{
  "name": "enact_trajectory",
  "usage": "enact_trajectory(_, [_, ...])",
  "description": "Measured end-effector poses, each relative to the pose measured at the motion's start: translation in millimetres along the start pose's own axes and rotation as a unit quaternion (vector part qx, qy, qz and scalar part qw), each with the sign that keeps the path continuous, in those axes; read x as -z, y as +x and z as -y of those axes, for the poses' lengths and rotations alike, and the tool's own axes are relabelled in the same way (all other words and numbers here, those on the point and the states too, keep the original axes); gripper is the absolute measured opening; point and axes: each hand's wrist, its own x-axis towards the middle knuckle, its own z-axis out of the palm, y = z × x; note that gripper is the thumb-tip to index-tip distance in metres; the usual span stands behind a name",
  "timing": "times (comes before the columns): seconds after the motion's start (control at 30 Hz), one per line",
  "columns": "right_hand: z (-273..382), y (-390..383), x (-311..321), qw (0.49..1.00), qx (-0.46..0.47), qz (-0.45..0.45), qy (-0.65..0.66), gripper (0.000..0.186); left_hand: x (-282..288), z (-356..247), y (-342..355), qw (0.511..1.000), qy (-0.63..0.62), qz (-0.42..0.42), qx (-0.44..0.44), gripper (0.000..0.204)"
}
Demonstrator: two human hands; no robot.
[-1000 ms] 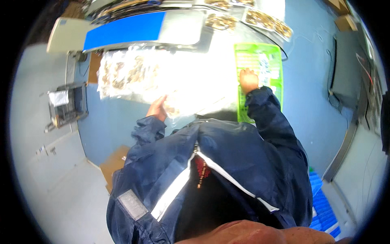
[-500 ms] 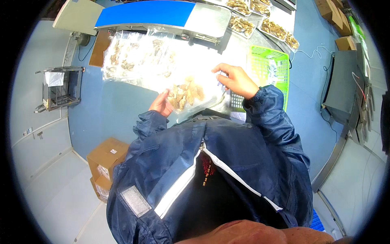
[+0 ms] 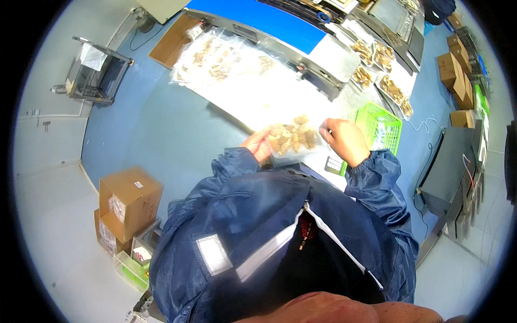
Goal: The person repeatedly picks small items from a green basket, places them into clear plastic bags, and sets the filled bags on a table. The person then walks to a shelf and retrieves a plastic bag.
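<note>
White tabletop (image 3: 229,99) is seen at upper centre, a green basket (image 3: 395,137) right of centre. Mid-frame, a clear bag of brown pieces (image 3: 292,141) is gripped at its left edge by the left hand (image 3: 258,144); whether it is pinched by the curled fingers of the right hand (image 3: 347,141) cannot be told.

The head camera looks steeply down from the person's head, tilted forward over the jacket (image 3: 264,207), which is closest and fills the lower middle. Farther off, near the centre, come the left hand (image 3: 258,144) and right hand (image 3: 347,141), then the table (image 3: 253,99). Glare probably hides some tabletop; the wide lens curves the floor (image 3: 156,118) toward a dark rim.
</note>
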Motion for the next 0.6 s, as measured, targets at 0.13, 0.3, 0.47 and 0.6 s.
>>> enact_trajectory(0.13, [-19, 2, -8, 0.965, -0.05, -0.086, 0.244, 0.016, -10, -3, -4, 0.998, -0.058, -0.034, 0.001, 0.045])
enact_trajectory(0.3, [-112, 23, -44, 0.944, -0.185, -0.164, 0.219, 0.02, 69, -108, 21, 0.969, 0.062, -0.172, -0.164, 0.04])
enact_trajectory(0.47, [-168, 50, -151, 0.93, -0.354, 0.016, -0.094, 0.067, 128, -287, 57, 0.859, 0.202, -0.348, -0.317, 0.04])
enact_trajectory(0.6, [-178, 57, -173, 0.922, -0.387, 0.006, -0.03, 0.05, 169, -347, 75, 0.817, 0.267, -0.428, -0.278, 0.046])
